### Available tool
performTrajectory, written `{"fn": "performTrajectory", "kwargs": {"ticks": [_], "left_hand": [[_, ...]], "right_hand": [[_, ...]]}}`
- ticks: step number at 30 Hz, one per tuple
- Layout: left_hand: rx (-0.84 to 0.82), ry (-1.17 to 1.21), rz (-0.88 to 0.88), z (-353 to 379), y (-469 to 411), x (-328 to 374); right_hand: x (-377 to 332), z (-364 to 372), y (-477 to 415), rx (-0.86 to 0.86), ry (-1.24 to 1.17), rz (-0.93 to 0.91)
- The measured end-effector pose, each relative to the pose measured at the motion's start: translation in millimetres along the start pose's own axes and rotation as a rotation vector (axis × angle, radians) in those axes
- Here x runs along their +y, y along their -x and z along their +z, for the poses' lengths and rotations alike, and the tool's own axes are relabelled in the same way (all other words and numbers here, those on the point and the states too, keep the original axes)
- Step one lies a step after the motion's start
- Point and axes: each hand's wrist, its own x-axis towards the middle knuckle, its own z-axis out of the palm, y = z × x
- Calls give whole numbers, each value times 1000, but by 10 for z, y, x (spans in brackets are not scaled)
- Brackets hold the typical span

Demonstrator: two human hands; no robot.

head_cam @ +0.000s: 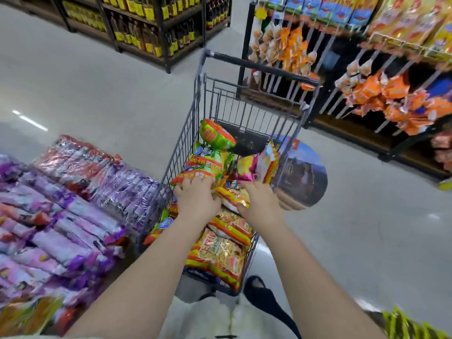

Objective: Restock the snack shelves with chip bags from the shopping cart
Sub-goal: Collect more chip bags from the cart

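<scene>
Both hands in shopping cart [254,113] close by me: L hand [197,200] curls on near edge of green-orange chip bag [204,165], long axis running far-near, R hand [263,204] pinches orange chip bag [232,195] btwn them; snack shelves [245,52] far right, so R's nearer.

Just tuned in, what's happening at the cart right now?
A person leans over the shopping cart with both hands down among the chip bags. The left hand grips the orange-and-green chip bag on top of the pile. The right hand holds the yellow chip bag beside it. Neither bag is lifted out yet. The snack shelves stand to the right.
</scene>
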Motion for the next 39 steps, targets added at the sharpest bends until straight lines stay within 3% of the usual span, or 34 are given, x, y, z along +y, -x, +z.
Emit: {"fn": "performTrajectory", "kwargs": {"ticks": [6, 9, 15, 19, 26, 35, 39], "left_hand": [[-115, 77, -309, 503, -753, -329], [-140, 232, -512, 714, -1055, -394], [-145, 841, -1027, 1179, -1534, -401], [-89, 1452, -1355, 1442, -1785, -320], [-7, 1567, -1431, 1502, -1916, -169], [-76, 1670, -1328, 1343, -1333, -196], [84, 1809, -1225, 1175, -835, -228]], "right_hand": [[264, 500, -1249, -225, -36, -111], [321, 744, -1844, -356, -73, -158], [422, 1274, -2715, -588, -155, -190], [429, 1561, -3036, -710, -298, -43], [498, 1856, -3176, -765, -387, 181], [634, 1314, -2808, -904, -708, 302], [495, 1042, -2410, -943, -853, 272]]}}
